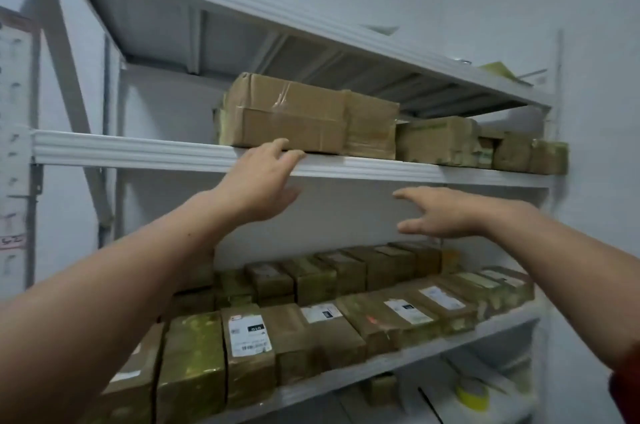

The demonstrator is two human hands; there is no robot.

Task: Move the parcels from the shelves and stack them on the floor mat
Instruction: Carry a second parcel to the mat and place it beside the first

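White metal shelving unit fills the view, approx 3 levels visible, against a pale wall. The mid level holds the bulk of the stock: two rows of small brown parcels packed side by side, several w/ white labels.

On the upper level sits the big parcel: a flat, taped cardboard box, dented at the corners, front edge right at the shelf lip. To its right is a row of smaller boxes, touching each other & running to the wall end. The floor mat isn't in view.

Left hand is raised, palm fwd & fingers nearly straight. Its fingertips are at the big parcel's lower front edge, touching or v. close; can't tell which. Nothing gripped. Right hand is below the shelf beam w/ fingers spread & relaxed, pointing left; it holds nothing & is well clear of any box.

Small item on the bottom level: a yellow tape roll.

Step, by my read: start of a pick on the big parcel, no grasp made yet. Next move prob needs the right hand up at the box's right side or front edge, then both hands sliding it fwd off the lip. It's wide & overhead, so a 2-hand hold from beneath looks wise before lowering it.
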